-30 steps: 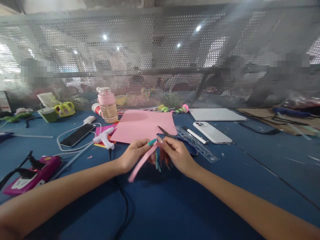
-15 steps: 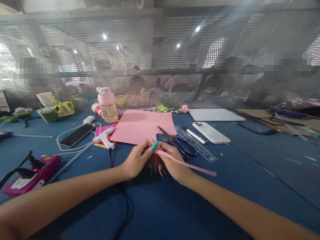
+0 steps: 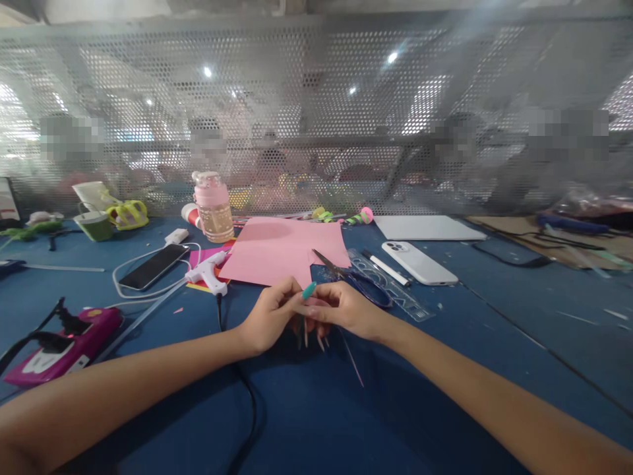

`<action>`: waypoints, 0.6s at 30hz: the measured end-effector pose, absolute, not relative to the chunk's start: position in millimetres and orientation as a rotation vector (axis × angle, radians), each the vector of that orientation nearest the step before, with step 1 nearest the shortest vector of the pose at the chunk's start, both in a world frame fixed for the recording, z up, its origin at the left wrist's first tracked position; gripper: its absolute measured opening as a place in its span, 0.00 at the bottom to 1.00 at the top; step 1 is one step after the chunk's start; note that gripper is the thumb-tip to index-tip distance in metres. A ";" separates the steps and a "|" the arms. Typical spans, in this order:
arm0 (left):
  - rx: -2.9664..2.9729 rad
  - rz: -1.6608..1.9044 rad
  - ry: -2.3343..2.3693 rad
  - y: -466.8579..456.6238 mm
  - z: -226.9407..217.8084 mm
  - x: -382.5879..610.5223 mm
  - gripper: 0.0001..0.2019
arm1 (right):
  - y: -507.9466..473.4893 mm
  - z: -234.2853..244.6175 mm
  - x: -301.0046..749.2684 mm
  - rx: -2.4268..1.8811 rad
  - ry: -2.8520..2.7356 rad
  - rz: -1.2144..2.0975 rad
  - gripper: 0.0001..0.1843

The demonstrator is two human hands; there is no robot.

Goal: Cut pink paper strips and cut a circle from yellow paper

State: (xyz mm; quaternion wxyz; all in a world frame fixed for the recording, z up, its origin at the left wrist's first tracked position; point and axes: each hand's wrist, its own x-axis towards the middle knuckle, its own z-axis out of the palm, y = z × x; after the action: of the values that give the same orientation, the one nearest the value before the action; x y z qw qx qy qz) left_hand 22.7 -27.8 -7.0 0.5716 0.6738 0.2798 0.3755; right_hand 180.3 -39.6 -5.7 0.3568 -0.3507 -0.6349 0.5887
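Note:
My left hand (image 3: 273,318) and my right hand (image 3: 348,309) meet over the blue table, both closed on a narrow pink paper strip (image 3: 352,359). The strip's free end hangs below my right hand, seen almost edge-on, while my fingers cover most of the rest. A turquoise nail shows on my left thumb. Just beyond my hands lies a sheet of pink paper (image 3: 277,251) with a corner cut out. Blue-handled scissors (image 3: 366,288) rest beside its right edge, partly over a clear stencil ruler (image 3: 408,302).
Left of the paper lie a white glue gun (image 3: 210,272), a black phone (image 3: 154,266) with a cable, and a magenta power strip (image 3: 66,346). A pink bottle (image 3: 213,208) stands behind. To the right are a marker (image 3: 388,269), a white phone (image 3: 419,262) and a white flat panel (image 3: 429,227).
The strip's free end has swung from lying rightward over my right wrist to hanging down below the hand. My right fingers have come forward over the strip. My left hand stays put.

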 end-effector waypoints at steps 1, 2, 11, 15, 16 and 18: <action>1.586 0.882 0.663 -27.7 -7.0 22.7 0.16 | -39.8 -6.9 179.6 -0.901 -1.634 1.507 0.18; 1.593 0.882 0.665 -27.5 -7.1 22.5 0.17 | -39.8 -7.9 178.9 -0.892 -1.628 1.497 0.17; 1.513 0.861 0.628 -26.6 -7.8 21.6 0.20 | -38.7 -7.7 177.7 -0.889 -1.624 1.450 0.19; 1.480 0.874 0.597 -27.0 -7.8 22.0 0.20 | -40.4 -7.9 175.9 -0.863 -1.617 1.433 0.18; 1.475 0.878 0.593 -27.2 -7.9 21.9 0.20 | -40.8 -8.1 175.5 -0.844 -1.609 1.438 0.17; 1.469 0.885 0.596 -27.4 -7.8 21.8 0.20 | -41.5 -8.5 174.7 -0.806 -1.596 1.449 0.16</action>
State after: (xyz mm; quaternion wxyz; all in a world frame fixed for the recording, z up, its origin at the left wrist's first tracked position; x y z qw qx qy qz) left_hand 21.8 -27.4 -7.8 0.6155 0.6378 0.2587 0.3840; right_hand 174.7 -41.5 -8.5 0.4078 -0.3196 -0.6334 0.5748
